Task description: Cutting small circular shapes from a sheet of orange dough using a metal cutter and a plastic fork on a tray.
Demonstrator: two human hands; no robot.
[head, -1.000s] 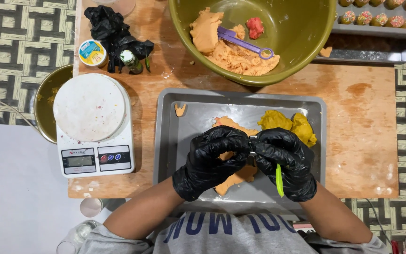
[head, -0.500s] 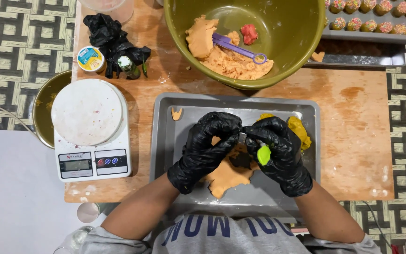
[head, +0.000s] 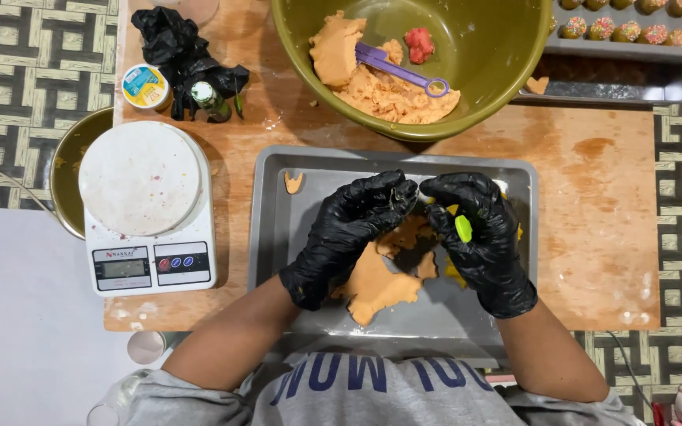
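Note:
Both my hands wear black gloves and work over a grey metal tray (head: 278, 205). My left hand (head: 349, 229) pinches something small at its fingertips, hidden between the fingers. In my right hand (head: 479, 237) is a small green tool (head: 463, 228), held close to the left fingertips. A flat sheet of orange dough (head: 376, 284) lies on the tray under the hands. Yellow dough (head: 518, 231) shows just behind my right hand. A tiny orange dough piece (head: 294, 183) sits at the tray's far left corner.
A big olive bowl (head: 507, 71) holds orange dough, a red lump (head: 418, 43) and a purple scoop (head: 400, 69). A white kitchen scale (head: 144, 213) stands left, over a brass dish (head: 65, 177). Black gloves (head: 175, 55), a small tin (head: 145, 85), a tray of decorated balls (head: 633, 31) lie behind.
My hands have moved up the tray and slightly apart. The green tool has turned from pointing down to standing short in my right hand. The dough sheet now shows more below the hands.

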